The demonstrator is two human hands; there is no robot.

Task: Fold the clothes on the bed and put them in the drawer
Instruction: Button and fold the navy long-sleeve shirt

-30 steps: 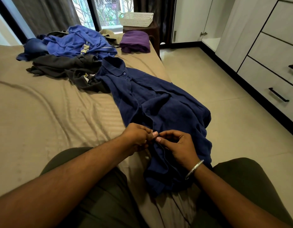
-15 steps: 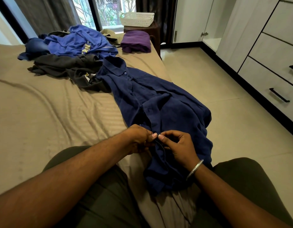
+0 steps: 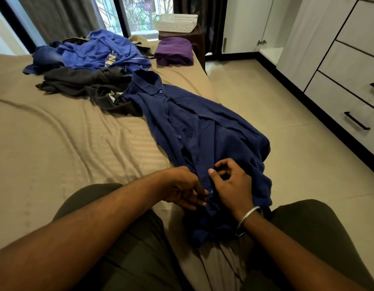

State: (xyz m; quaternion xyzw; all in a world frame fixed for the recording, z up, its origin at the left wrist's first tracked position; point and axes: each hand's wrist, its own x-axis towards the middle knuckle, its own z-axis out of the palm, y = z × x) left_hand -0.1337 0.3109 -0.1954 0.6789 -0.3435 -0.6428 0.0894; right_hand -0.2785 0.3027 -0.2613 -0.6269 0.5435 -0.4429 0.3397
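A navy button-up shirt (image 3: 203, 131) lies front up along the bed's right edge, collar far from me and hem over my lap. My left hand (image 3: 182, 189) has its fingertips curled on the shirt's button strip beside a low button, pinching the edge. My right hand (image 3: 232, 183) rests on the shirt just right of that strip, its fingers loosely curled with a gap between thumb and forefinger. A pile of other clothes lies at the far side of the bed: a bright blue garment (image 3: 102, 52), dark grey ones (image 3: 83, 82) and a folded purple one (image 3: 174, 51).
The tan bed sheet (image 3: 56, 143) spreads wide to my left. Grey drawers with black handles (image 3: 356, 120) line the right wall across the tiled floor (image 3: 266, 101). A white basket (image 3: 175, 22) sits on a dark stool by the window.
Both hands have shifted lower along the button strip, toward me. My right thumb and forefinger, pinched together before, have come apart.
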